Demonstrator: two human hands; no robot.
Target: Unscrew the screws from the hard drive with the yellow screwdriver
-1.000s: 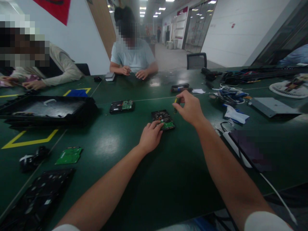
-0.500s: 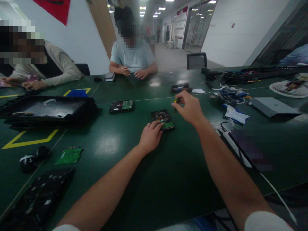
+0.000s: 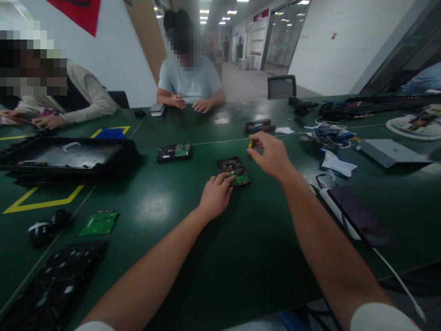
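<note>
A black hard drive [image 3: 231, 168] with a green circuit board on top lies on the dark green table [image 3: 172, 207]. My left hand [image 3: 215, 196] rests on its near edge, fingers curled over the corner. My right hand [image 3: 272, 155] hovers just right of the drive and pinches a small screwdriver [image 3: 250, 146] with a yellow and black handle, held upright above the drive's right side.
A second hard drive [image 3: 174, 152] lies farther left. A black tray [image 3: 65, 156], a loose green board [image 3: 99, 223] and a black keyboard frame [image 3: 51, 285] sit at left. Cables, a grey box [image 3: 391, 152] and a tablet [image 3: 358, 214] crowd the right. Two people sit across the table.
My right hand with the screwdriver has shifted slightly left, toward the drive. My left hand has stayed on the drive.
</note>
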